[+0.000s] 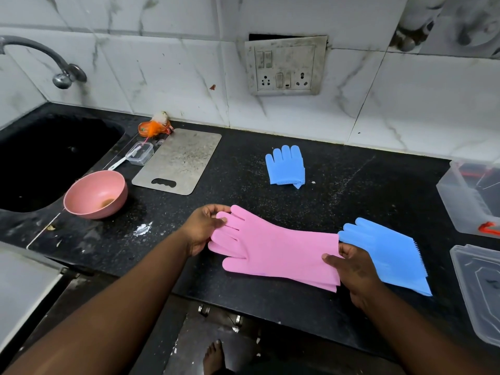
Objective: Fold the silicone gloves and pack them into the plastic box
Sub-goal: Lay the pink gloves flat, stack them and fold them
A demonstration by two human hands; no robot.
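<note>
The left hand (201, 230) pinches the fingertips of the pink glove (270, 250) and the right hand (351, 269) grips its cuff, so it lies flat at the counter's front, long axis left to right, fingers pointing left. A folded blue glove (387, 247) touches the cuff end; another blue glove (285, 165) lies well behind. The clear plastic box (460, 201) stands open at far right above its lid (476, 288), contents unclear, with a pink bowl (92, 212) and cutting board (178, 158) at left.

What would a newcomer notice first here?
The pink glove lies stretched across the front of the black counter, the left hand pinching its fingers and the right hand gripping its cuff. A folded blue glove sits mid-counter behind it; a second blue glove lies just right of the cuff.
</note>
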